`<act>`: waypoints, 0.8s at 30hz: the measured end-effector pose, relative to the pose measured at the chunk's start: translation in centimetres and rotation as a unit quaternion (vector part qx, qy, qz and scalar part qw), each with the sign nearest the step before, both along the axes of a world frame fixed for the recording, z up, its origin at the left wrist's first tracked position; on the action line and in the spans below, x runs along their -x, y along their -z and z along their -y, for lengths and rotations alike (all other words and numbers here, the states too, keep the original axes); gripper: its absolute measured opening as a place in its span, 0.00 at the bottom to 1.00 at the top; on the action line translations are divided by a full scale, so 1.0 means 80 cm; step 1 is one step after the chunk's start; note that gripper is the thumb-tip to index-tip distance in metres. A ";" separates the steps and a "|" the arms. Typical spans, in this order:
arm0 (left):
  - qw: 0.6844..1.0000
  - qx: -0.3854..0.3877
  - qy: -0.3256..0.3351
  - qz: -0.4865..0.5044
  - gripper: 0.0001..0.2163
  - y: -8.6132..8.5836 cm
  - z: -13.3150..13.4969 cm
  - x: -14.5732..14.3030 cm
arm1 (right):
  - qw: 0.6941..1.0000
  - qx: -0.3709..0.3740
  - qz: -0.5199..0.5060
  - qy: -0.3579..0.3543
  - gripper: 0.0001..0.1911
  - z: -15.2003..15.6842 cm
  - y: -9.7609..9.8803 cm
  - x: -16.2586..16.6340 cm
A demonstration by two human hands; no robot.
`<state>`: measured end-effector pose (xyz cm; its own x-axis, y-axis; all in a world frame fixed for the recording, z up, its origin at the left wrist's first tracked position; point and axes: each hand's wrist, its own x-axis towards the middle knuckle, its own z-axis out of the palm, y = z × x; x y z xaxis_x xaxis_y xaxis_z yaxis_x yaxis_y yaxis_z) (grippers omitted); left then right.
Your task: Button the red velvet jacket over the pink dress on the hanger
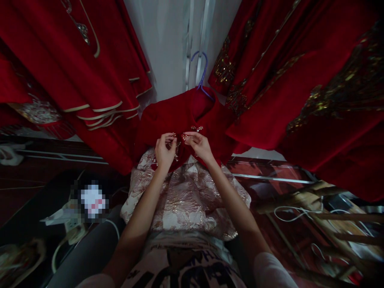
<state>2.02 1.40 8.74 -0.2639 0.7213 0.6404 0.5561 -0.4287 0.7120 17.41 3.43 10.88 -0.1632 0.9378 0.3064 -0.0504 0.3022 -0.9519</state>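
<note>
A red jacket [171,108] hangs in front of me on a purple hanger [205,72]. Its front edges part below the collar, where a beaded fastener [197,129] joins them. Lower down, my left hand [165,153] pinches a beaded fastener on the left front edge; more beadwork dangles beside its fingers. Facing it, my right hand [200,147] is closed with thumb and fingers on a beaded fastener [185,137] at the right front edge. A small gap separates the two hands. Below the jacket, a pale, shiny brocade skirt [192,196] spreads over my lap.
Red garments with pale trim [111,80] hang at left, and red ones with gold sequins [315,100] at right. A dark table [33,204] at lower left bears a power strip [75,232] and cables. Wooden bars [339,216] and a white cord [289,214] lie at lower right.
</note>
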 end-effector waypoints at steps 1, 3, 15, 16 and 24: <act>0.999 0.006 0.016 0.027 0.09 0.000 0.000 0.001 | 0.999 -0.023 0.025 0.005 0.15 -0.001 0.003 0.004; 0.996 0.027 0.045 0.079 0.10 -0.001 -0.002 0.005 | 0.994 -0.072 0.084 0.015 0.12 -0.001 0.007 0.012; 0.982 0.049 0.108 0.149 0.14 0.000 -0.007 0.012 | 0.964 -0.190 0.170 0.072 0.10 0.010 -0.010 0.027; 0.983 0.046 0.106 0.140 0.14 0.001 -0.006 0.012 | 0.963 -0.193 0.175 0.073 0.10 0.010 -0.010 0.027; 0.982 0.053 0.131 0.122 0.13 0.009 -0.008 0.020 | 0.957 -0.193 0.202 0.082 0.09 0.012 -0.007 0.027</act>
<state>0.45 2.07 7.99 -0.1968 0.8444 0.4982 0.2447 -0.4498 0.8589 15.25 2.51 11.41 -0.2010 0.7903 0.5788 0.3764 0.6078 -0.6992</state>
